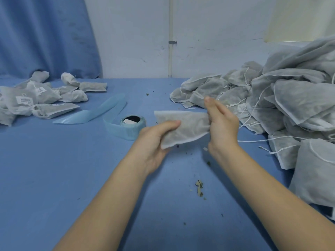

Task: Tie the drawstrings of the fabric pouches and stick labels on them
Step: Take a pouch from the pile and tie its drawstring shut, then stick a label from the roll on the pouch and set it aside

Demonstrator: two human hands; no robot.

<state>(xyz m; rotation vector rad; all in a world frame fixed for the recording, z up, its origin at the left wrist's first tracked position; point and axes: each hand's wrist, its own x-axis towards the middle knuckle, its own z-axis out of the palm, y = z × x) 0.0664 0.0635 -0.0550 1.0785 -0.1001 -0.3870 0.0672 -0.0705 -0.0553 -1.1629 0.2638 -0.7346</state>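
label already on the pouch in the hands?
No: the pouch gripped by the left hand and right hand shows plain fabric, no label visible.

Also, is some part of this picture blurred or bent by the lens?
Head view: the right hand is smeared by motion, its fingertips soft; the left hand and the pouch it grips look sharper; the wide lens bows the table edge; light is soft, shadows faint.
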